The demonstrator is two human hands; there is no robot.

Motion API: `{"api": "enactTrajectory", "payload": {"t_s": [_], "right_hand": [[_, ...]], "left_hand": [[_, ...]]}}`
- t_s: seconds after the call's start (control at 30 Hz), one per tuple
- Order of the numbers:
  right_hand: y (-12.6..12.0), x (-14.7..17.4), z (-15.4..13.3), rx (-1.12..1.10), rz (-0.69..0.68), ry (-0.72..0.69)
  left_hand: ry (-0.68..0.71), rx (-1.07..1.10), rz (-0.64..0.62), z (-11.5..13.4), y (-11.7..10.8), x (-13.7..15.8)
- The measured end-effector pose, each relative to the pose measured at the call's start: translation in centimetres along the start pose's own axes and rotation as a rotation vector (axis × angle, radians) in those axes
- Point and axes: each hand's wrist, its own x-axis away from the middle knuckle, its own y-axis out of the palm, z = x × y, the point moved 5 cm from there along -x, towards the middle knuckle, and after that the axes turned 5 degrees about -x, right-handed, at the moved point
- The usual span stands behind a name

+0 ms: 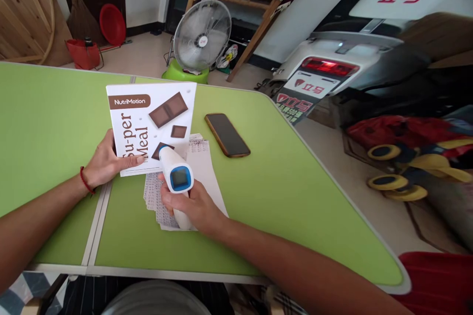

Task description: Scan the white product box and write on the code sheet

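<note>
My left hand (107, 160) grips the lower left corner of a white box (166, 125) printed with brown chocolate pieces and "NutriMotion Su-per Meal". The box is held upright above the table, its front toward me. Wrapped around the handle of a white infrared thermometer (173, 162) is my right hand (192, 204). Its blue-rimmed screen faces me, and its front end points at the lower part of the box; I cannot tell whether they touch. Beneath both lie papers (210, 182), some covered in handwriting. A red cord circles my left wrist.
On the green table (281, 206), a phone (227, 135) lies right of the papers. Beyond the far edge stands a fan (202, 34) on a green stool (185, 73). A white scooter (332, 54) is parked to the right. A red basin (112, 24) leans at the back left.
</note>
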Motion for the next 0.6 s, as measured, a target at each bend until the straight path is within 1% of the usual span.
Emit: {"api": "enactTrajectory", "payload": {"t_s": [0.2, 0.43, 0.6], "right_hand": [[0.19, -0.08, 0.17, -0.025, -0.002, 0.029], [0.4, -0.09, -0.45, 0.056, -0.014, 0.008], [0.4, -0.12, -0.45, 0.061, -0.026, 0.01]], "left_hand": [[0.017, -0.011, 0.003, 0.1, 0.03, 0.03], [0.022, -0.006, -0.004, 0.13, 0.06, 0.03], [0.013, 0.0, 0.005, 0.24, 0.05, 0.04]]}}
